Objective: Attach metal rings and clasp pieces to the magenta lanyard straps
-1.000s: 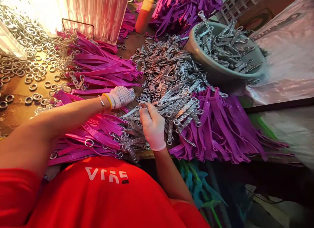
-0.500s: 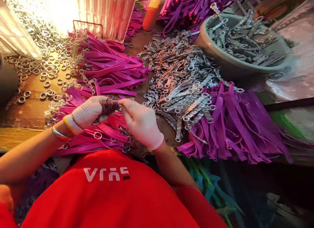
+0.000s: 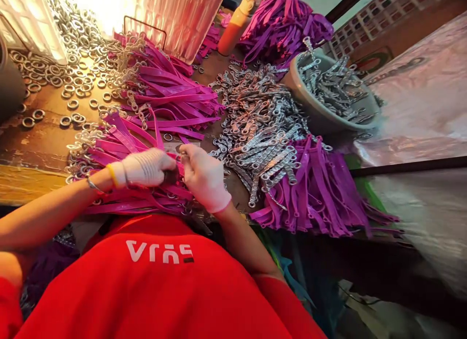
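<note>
Both of my hands wear white gloves and meet just above the near edge of the table. My left hand [image 3: 146, 168] is closed around a purple strap [image 3: 157, 130] that rises from between the fingers. My right hand [image 3: 203, 176] pinches a small metal piece [image 3: 183, 156] at the fingertips, pressed against the left hand. Under them lies a pile of purple straps with rings [image 3: 120, 149]. A heap of metal swivel clips [image 3: 262, 120] spreads to the right of my hands.
Loose metal rings [image 3: 69, 71] cover the table's left. A grey bowl [image 3: 321, 115] of clips stands at the back right. More purple straps [image 3: 317, 188] hang over the near right edge, others [image 3: 284, 23] at the back by an orange bottle [image 3: 235, 23].
My hands came together over the near strap pile; the right hand left the clip heap and moved left. A strap now rises from my left hand. The camera view shifted.
</note>
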The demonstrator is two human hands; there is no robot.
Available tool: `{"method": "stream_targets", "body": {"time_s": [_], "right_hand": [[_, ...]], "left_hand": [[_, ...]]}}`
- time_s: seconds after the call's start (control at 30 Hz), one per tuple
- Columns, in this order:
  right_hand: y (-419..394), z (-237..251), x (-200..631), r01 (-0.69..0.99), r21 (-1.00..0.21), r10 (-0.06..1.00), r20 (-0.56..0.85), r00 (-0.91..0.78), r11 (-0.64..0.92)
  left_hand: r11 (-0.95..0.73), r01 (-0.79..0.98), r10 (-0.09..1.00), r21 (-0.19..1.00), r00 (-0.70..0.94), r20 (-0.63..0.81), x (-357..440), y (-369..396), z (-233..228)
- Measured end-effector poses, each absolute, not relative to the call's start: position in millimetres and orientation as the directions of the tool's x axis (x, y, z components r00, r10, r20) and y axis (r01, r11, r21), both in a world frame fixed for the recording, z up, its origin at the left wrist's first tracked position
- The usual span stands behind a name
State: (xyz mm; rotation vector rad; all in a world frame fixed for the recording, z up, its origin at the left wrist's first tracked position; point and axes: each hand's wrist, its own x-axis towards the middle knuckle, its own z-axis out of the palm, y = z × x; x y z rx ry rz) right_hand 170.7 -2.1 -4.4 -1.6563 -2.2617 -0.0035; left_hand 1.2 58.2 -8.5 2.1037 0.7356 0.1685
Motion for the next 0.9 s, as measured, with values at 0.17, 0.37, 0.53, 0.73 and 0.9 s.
{"method": "stream_targets", "body": {"time_s": [0.17,0.37,0.53,0.73,0.9], "right_hand": [[-3,15,163,0.895,-0.286,0.925,0.268,-0.267,0.342],[0,5,168,0.888,-0.316,0.940,0.176,-0.292,0.335],[0,3,159,0.942,-0.154,0.952,0.127,-0.280,0.297],[5,-5,162,0.944,-0.122,0.949,0.114,-0.294,0.307],[3,11,167,0.936,-0.230,0.964,0.045,-0.262,0.265]], "left_hand": [[-0.112,0.314,0.829,0.943,0.553,-0.086,-8,55,-9],[0.173,0.187,0.798,0.967,0.549,-0.249,-25,57,-8],[0.155,0.178,0.755,0.972,0.614,-0.233,-18,53,-12],[-0.343,0.344,0.744,0.874,0.667,0.030,-12,55,-20],[-0.164,0.226,0.775,0.960,0.632,-0.016,-11,54,-28]]}}
